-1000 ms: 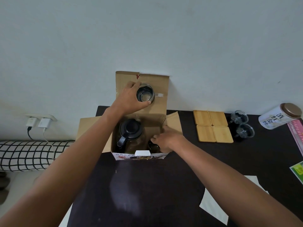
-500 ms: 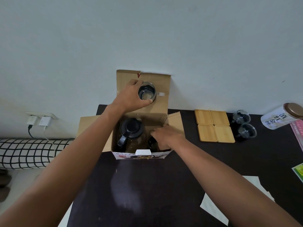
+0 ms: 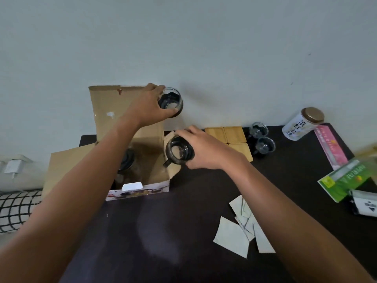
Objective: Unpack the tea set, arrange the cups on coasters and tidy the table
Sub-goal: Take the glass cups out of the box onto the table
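I look down at my two arms reaching over a dark surface (image 3: 183, 231). My left hand (image 3: 150, 108) is raised above the open cardboard box (image 3: 130, 127), fingers curled round a small clear glass cup (image 3: 171, 102) with a dark base, held in the air in front of the pale wall. My right hand (image 3: 204, 152) grips a second glass cup (image 3: 179, 153) from above, at the box's right corner; its dark handle points down and to the left, and the mouth tilts toward me.

Both cups are see-through glass, smooth and probably slippery. With one in each hand, I judge the main risk is a slip or a knock: the second cup sits close to the box flap, which could catch its handle, and either cup could clink against the two cups (image 3: 261, 138) already standing just right of the wooden coasters (image 3: 234, 137) when I set it down.

The four coasters lie in a square block near the back edge, none carrying a cup yet. A dark-lidded teapot (image 3: 127, 160) remains in the box, partly hidden by my left arm. Torn paper scraps (image 3: 242, 227) lie near my right forearm; a white tin (image 3: 302, 124) and a green packet (image 3: 346, 180) lie at the right.
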